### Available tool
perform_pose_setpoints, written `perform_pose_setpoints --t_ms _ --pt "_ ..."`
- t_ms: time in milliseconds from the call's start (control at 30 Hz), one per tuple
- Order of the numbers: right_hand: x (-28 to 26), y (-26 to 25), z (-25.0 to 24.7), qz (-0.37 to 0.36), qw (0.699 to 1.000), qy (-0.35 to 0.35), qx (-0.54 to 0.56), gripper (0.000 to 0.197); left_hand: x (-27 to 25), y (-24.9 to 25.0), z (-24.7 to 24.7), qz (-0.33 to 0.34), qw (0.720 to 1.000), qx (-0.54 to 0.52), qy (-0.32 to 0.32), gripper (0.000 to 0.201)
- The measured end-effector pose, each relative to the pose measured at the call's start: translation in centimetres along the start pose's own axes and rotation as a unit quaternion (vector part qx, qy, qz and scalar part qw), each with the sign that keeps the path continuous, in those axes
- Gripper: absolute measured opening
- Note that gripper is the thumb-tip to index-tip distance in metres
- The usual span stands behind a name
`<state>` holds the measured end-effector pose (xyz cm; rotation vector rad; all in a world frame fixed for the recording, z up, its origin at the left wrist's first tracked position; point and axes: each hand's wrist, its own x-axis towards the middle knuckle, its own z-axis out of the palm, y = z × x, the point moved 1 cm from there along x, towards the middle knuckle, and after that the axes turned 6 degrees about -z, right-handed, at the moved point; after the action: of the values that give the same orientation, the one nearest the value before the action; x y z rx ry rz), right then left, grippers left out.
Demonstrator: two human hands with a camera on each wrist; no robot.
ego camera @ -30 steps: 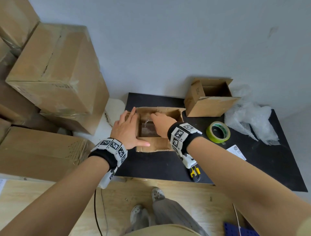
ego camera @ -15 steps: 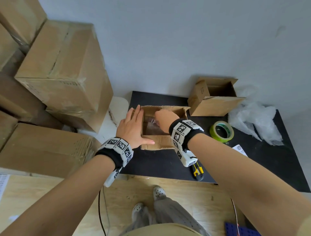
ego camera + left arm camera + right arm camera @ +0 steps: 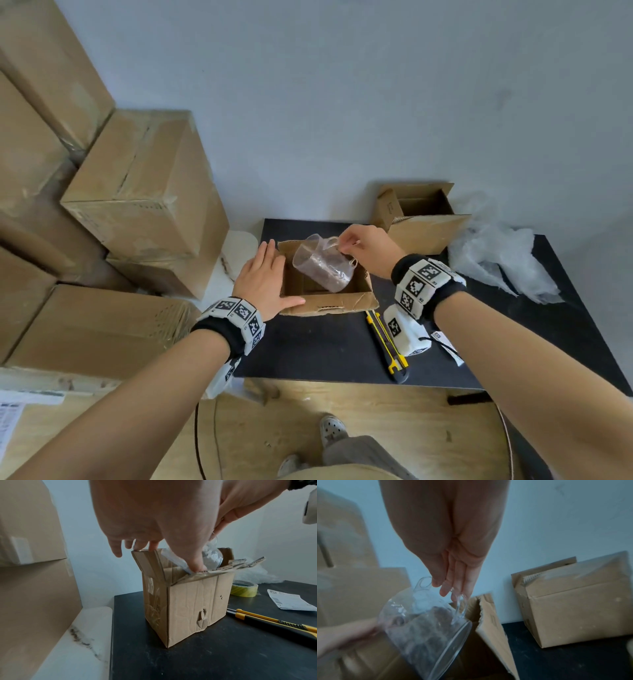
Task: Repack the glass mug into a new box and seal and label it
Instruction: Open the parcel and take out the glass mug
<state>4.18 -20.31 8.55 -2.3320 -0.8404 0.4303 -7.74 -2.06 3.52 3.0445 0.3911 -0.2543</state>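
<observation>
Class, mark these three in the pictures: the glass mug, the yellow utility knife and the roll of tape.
glass mug [image 3: 322, 267], head view, on its clear side wall.
yellow utility knife [image 3: 267, 622], left wrist view, on the black and yellow handle.
roll of tape [image 3: 244, 590], left wrist view, on its yellow-green outer band.

The worn box [image 3: 329, 301] stands on the table [image 3: 325, 346] near its left edge; a second box [image 3: 423, 219] behind it to the right; the knife [image 3: 387, 346] before it; stacked cartons [image 3: 144, 192] left of the table.

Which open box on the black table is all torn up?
The box under the left hand, the torn box the glass mug hangs over. The other open box, by the wall, looks undamaged.
</observation>
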Motion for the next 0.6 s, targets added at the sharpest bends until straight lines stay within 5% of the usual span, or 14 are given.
perform_pose_setpoints --t_ms 233,400,600 --pt "-2.4 2.9 -2.4 0.039 0.98 0.1 0.165 0.013 -0.6 2.2 -0.4 0.03 0.999 0.02 0.022 0.055" --pt "-3.9 4.4 -2.9 0.081 0.945 0.126 0.291 0.018 -1.4 4.7 0.5 0.107 0.993 0.026 0.045 0.074" --pt "-4.2 5.8 -3.3 0.096 0.921 0.126 0.355 0.022 -2.3 6.2 1.5 0.134 0.991 0.011 0.002 0.045"
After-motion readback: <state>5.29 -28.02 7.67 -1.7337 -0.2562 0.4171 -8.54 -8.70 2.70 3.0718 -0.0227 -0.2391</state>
